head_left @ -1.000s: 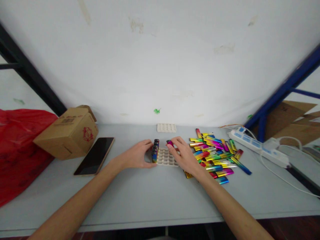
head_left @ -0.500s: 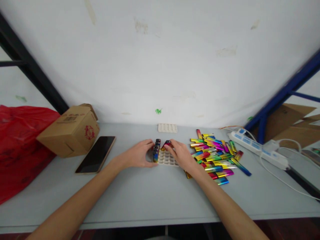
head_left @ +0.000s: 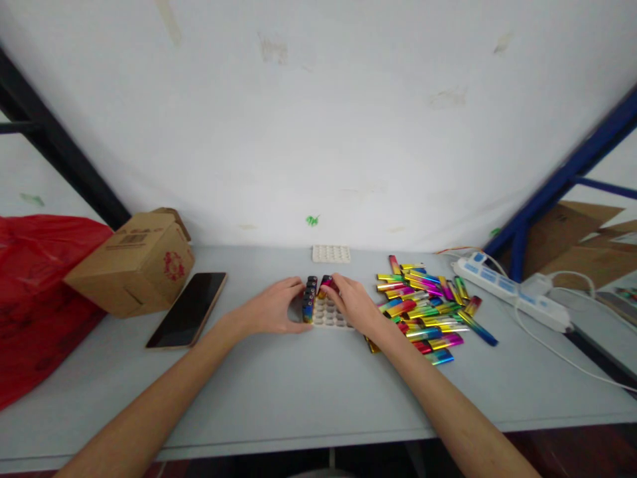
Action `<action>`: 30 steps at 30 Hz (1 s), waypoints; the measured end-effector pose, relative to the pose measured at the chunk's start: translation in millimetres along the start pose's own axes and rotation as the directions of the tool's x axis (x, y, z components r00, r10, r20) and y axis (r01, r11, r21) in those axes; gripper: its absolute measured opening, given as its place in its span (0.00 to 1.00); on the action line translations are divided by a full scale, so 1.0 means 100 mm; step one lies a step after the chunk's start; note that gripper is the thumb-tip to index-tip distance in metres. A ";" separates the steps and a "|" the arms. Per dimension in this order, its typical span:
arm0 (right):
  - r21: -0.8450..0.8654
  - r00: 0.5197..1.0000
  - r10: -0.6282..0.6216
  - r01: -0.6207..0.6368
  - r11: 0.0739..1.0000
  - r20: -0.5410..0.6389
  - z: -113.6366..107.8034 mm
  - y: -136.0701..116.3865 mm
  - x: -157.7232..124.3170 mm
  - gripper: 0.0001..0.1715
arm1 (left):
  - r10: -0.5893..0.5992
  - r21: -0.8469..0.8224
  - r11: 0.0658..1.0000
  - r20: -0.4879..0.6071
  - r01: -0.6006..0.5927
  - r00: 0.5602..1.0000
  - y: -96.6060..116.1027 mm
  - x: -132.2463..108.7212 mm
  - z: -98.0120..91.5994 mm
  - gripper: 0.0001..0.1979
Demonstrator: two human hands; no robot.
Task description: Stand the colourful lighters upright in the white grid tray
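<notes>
A pale tray (head_left: 331, 315) with rows of holes lies on the table between my hands. Along its left side stands a row of several shiny multicoloured flat tubes (head_left: 309, 302) with black tops. My left hand (head_left: 276, 307) curves around that row from the left, fingers at the far end and thumb at the near corner, gripping the tray. In the fingertips of my right hand (head_left: 355, 302) is a magenta-and-gold flat tube (head_left: 325, 285) with a black top, nearly upright over the tray's far part beside the row. Its lower end is hard to see.
Many loose shiny tubes (head_left: 423, 309) are heaped to the right. A second pale tray (head_left: 331, 253) lies by the wall. To the left are a phone (head_left: 189, 309), a cardboard box (head_left: 132, 265) and a red bag (head_left: 44, 299). A power strip (head_left: 512, 292) with cables lies at the right.
The tube in my right hand has turned from a tilt to nearly upright and moved slightly closer to the row. My left hand keeps its place. The view has shifted slightly.
</notes>
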State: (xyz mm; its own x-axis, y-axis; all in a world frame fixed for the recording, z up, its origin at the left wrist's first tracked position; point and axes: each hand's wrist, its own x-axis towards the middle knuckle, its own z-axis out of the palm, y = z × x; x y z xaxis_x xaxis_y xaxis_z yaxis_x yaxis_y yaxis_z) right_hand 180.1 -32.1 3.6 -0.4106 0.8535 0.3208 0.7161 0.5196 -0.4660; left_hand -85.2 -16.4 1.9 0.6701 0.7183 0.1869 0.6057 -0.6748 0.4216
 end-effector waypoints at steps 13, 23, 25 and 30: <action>-0.084 0.992 0.076 -0.068 0.994 0.099 -0.07 -0.08 0.05 0.08 | -0.009 0.022 1.000 0.008 0.009 1.000 -0.02 0.00 0.00 0.32; -0.238 0.978 0.096 -0.050 0.970 0.183 -0.06 -0.22 0.05 0.09 | -0.016 -0.002 1.000 0.028 0.016 0.999 0.02 0.01 -0.02 0.29; -0.264 0.979 0.089 -0.038 0.964 0.186 -0.08 -0.24 0.05 0.11 | -0.015 -0.008 1.000 0.022 0.015 1.000 0.02 0.01 -0.02 0.29; -0.243 0.991 -0.040 0.070 0.967 0.129 -0.20 -0.07 -0.04 0.13 | 0.002 0.002 1.000 0.011 -0.002 1.000 0.02 0.00 -0.03 0.29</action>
State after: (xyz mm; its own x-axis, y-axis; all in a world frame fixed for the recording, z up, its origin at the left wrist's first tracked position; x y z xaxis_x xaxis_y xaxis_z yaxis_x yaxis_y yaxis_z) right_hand 188.3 -39.8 22.0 -0.5081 0.8300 0.2300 0.8011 0.5535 -0.2278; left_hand -85.1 -17.1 5.6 0.6758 0.7152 0.1782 0.6052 -0.6765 0.4197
